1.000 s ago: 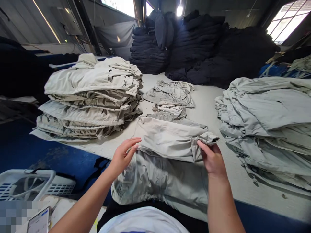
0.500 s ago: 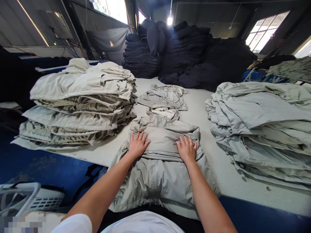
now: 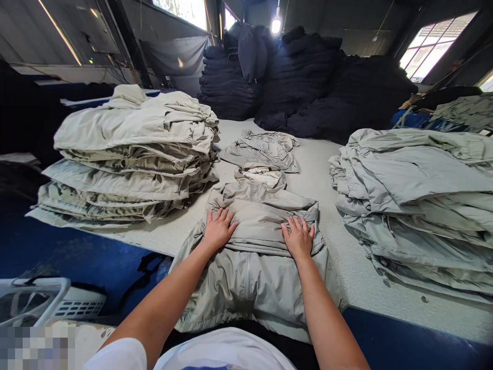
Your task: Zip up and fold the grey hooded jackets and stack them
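Observation:
A light grey-beige zip jacket (image 3: 246, 277) lies in front of me, its lower part hanging over the table's near edge. Folded layers cross its upper part, and the collar or hood end points away from me. My left hand (image 3: 219, 227) rests flat on the left side of these folds, fingers spread. On the right side of the same folds lies my right hand (image 3: 298, 236), palm down with fingers apart. Neither hand grips the cloth. Beyond the jacket is a crumpled grey garment (image 3: 264, 149).
Stacks of similar jackets stand on both sides, a left stack (image 3: 134, 154) and a right stack (image 3: 416, 205), on the white table (image 3: 154, 237). Dark garments (image 3: 300, 77) are piled high at the back. A white plastic basket (image 3: 79, 303) sits low at left.
The view has shifted slightly, so the stacks appear a little further right and higher. Both hands stay flat on the jacket in nearly the same place.

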Motion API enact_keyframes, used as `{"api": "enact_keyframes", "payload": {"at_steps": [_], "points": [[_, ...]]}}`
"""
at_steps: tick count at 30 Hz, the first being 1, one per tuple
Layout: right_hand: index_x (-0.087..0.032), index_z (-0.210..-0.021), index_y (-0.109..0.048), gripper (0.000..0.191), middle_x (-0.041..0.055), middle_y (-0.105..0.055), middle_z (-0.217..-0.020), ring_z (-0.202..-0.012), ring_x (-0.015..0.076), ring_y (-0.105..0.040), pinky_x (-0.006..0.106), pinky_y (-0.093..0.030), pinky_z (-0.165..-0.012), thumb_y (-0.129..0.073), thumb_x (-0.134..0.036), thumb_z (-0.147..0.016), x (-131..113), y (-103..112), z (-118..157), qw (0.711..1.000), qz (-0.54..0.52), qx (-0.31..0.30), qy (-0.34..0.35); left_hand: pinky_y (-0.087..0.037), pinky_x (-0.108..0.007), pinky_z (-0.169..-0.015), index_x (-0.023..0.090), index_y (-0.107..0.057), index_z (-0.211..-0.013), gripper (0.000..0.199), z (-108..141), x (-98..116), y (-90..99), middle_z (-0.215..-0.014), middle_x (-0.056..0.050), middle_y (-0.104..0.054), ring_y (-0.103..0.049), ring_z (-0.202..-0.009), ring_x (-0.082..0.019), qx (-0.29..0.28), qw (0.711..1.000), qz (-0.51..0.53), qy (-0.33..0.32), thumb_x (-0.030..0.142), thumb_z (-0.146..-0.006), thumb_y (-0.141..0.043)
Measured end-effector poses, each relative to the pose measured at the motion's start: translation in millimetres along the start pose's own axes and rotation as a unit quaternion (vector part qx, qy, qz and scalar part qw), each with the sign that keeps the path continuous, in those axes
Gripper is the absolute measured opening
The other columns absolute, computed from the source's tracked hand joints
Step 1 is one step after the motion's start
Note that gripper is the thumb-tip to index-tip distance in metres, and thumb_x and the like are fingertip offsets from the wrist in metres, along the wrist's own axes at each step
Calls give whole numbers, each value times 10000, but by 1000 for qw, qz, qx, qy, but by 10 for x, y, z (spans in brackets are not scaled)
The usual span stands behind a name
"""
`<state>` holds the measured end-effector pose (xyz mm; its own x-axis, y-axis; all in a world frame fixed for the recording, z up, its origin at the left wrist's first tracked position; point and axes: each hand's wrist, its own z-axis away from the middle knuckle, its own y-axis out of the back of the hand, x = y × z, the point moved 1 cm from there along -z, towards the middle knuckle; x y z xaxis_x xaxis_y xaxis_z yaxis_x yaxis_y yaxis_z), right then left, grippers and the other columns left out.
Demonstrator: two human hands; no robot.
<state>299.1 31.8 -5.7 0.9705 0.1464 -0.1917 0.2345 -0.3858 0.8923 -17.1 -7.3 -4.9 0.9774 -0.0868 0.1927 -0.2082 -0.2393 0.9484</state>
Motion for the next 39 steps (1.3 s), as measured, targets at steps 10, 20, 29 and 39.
{"api": "enact_keyframes", "payload": {"at_steps": [10, 20, 29, 39], "points": [[-203, -1373, -716, 491, 139, -658, -1488, -1481, 358, -445, 654, -159, -1257, -441, -480, -1075, -3, 16, -3, 1000, -1, 0, 5, -168, -680, -1294, 244, -571, -1551, 579, 11, -2, 17, -1659, -137, -480, -405, -1561, -373, -2, 1000, 0, 3, 529, -1086, -376], [-195, -1363, -725, 502, 145, -662, -1481, -1466, 372, -453, 653, -162, -1248, -435, -478, -1066, -14, 44, 11, 1000, -6, 2, 5, -174, -675, -1297, 249, -597, -1527, 556, 34, 5, 54, -1637, -135, -512, -419, -1553, -371, 4, 1000, 9, 2, 513, -1079, -402], [-195, -1388, -710, 494, 147, -647, -1500, -1464, 381, -460, 661, -167, -1256, -449, -453, -1056, -117, 167, 136, 1000, -1, -28, -5, -183, -675, -1287, 237, -591, -1526, 541, 185, 38, 139, -1653, -147, -490, -405, -1555, -383, -15, 1000, -2, -4, 479, -1071, -429], [-264, -999, -836, 353, 117, -817, -944, -1042, 345, -714, 645, -261, -1196, -569, -495, -1018, -306, 891, 39, 970, 10, -235, 62, -398, -585, -1112, 242, -749, -762, 478, 69, -54, 789, -765, -85, -769, -720, -840, -285, -85, 995, -1, -44, 536, -1037, -492]]}}
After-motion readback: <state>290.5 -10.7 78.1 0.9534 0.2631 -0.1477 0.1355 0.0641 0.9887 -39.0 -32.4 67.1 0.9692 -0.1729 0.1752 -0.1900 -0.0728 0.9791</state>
